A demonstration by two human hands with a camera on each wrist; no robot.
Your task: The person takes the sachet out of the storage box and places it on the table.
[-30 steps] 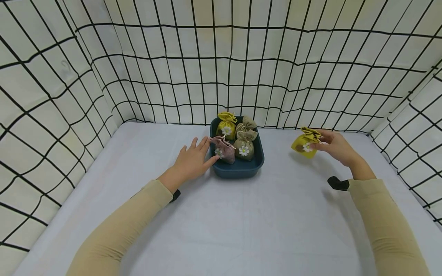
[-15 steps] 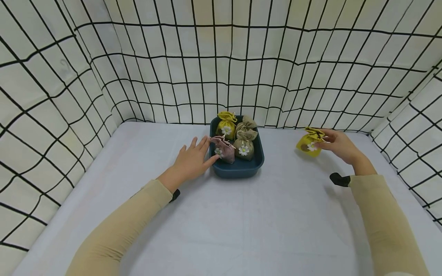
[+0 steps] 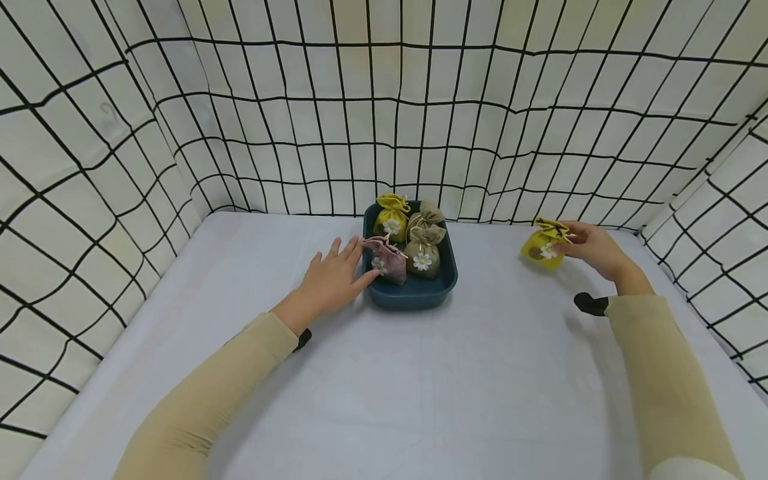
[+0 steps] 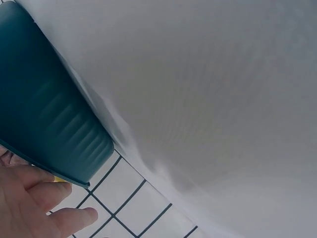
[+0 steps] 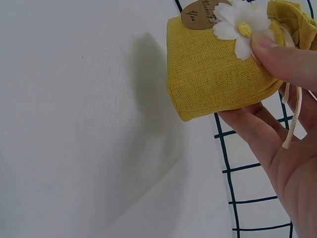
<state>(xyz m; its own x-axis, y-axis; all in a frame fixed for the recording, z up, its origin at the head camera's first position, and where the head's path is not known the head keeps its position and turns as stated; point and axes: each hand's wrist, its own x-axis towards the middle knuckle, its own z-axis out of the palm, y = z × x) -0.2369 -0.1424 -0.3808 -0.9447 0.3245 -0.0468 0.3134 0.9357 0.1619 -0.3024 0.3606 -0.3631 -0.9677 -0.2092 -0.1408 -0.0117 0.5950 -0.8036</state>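
- Head view: right hand (image 3: 591,250) holds a yellow pouch (image 3: 545,243) above the bench (image 3: 420,373), far right, well apart from the tray; thumb and fingers pinch it near its gathered top, so the grip is closed on the pouch.
- Head view: left hand (image 3: 333,280) lies flat with fingers straight and spread, fingertips against the left wall of the dark blue tray (image 3: 414,293), just beside the pink pouch (image 3: 387,261); grip wide, holding nothing.
- Head view: the tray sits mid-bench near the back and holds the pink pouch front left, an olive pouch (image 3: 423,257) front right, a second yellow pouch (image 3: 391,217) back left and a tan pouch (image 3: 431,215) back right; daisies show on three of them.
- Head view: grid-patterned cloth (image 3: 384,113) walls the bench on three sides; beige sleeves on both arms.
- Left wrist view: the tray's ribbed outer wall (image 4: 44,114) stands on the white bench (image 4: 208,89); left-hand fingers (image 4: 34,191) sit at the tray's rim, relaxed, gripping nothing.
- Right wrist view: the yellow pouch (image 5: 218,74) is off the bench (image 5: 74,124), its shadow below; thumb on the white daisy (image 5: 240,27), fingers (image 5: 257,129) under the pouch, brown tag (image 5: 200,14) beside the daisy, drawstring cord (image 5: 293,116) hanging over the palm.
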